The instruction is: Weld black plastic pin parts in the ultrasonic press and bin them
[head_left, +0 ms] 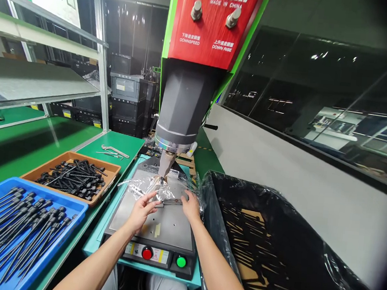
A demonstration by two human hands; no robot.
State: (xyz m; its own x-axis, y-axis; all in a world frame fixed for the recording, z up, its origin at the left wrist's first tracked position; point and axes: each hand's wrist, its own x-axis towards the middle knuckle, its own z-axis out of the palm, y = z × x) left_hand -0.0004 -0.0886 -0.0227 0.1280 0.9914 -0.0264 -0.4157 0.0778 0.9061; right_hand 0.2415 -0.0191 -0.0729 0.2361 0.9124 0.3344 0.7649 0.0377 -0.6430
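Observation:
My left hand (142, 212) is over the metal plate of the press, fingers apart, its tips close to a small metal block under the horn. On the other side, my right hand (191, 206) has its fingers closed at the end of a dark, narrow part (174, 201), whose full shape is hidden. Clear plastic film (147, 184) lies crumpled around the work spot. Just above it is the metal horn (166, 162) of the ultrasonic welding machine (187, 95). In front of my hands, the machine base carries a red button (147, 253) and a green button (181, 262).
On the left, a blue tray (81, 209) holds long black rods with thick heads. A brown tray (115, 169) behind it holds more black parts. A wrench (115, 151) lies on the green table. At right is a plastic-lined bin (213, 210) with black rods inside.

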